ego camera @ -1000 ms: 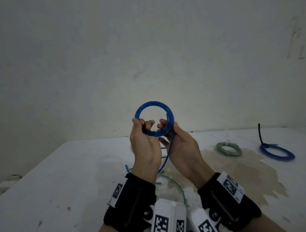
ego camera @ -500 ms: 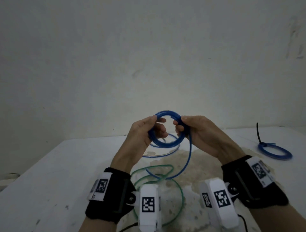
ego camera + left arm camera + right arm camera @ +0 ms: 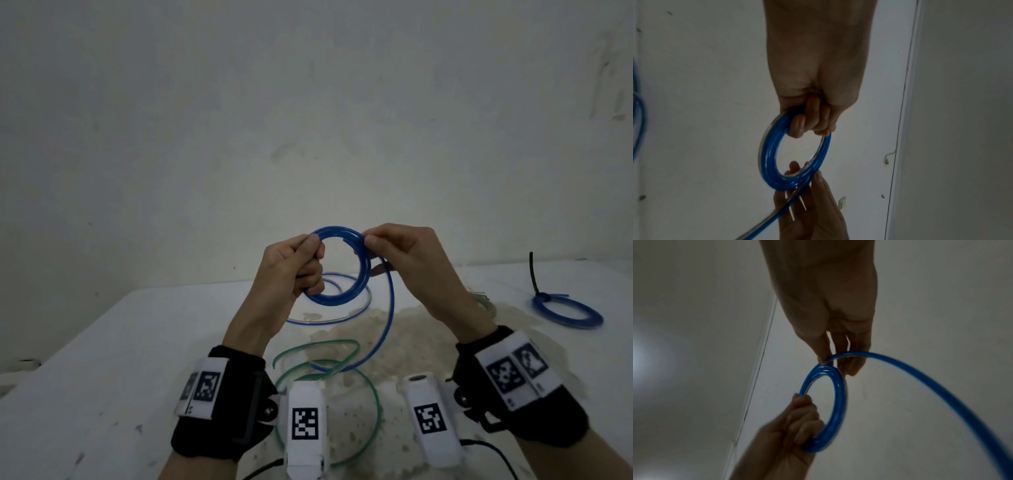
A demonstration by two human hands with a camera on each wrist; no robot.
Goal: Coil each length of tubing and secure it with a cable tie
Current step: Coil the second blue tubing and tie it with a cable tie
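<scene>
The blue tubing coil (image 3: 342, 270) is held up above the table (image 3: 102, 359), between both hands. The left hand (image 3: 291, 270) has its fingers (image 3: 813, 120) curled through the ring at its 9 o'clock side, clamped on the stacked turns. The right hand (image 3: 407, 263) pinches the coil at about 2 o'clock, where the loose tail (image 3: 388, 318) leaves and drops to the table. To wind well, the right hand should probably feed the tail round flat against the earlier turns, while the left keeps them bunched, as the tubing looks springy and could unwind.

The white table carries a brownish stain (image 3: 394, 342). On it lie uncoiled green tubing (image 3: 373, 394) at 6 o'clock, clear tubing (image 3: 356, 313) behind the hands, and a finished blue coil (image 3: 565, 313) with a black cable tie (image 3: 533, 274) at 3 o'clock. A plain pale wall (image 3: 308, 120) stands behind.
</scene>
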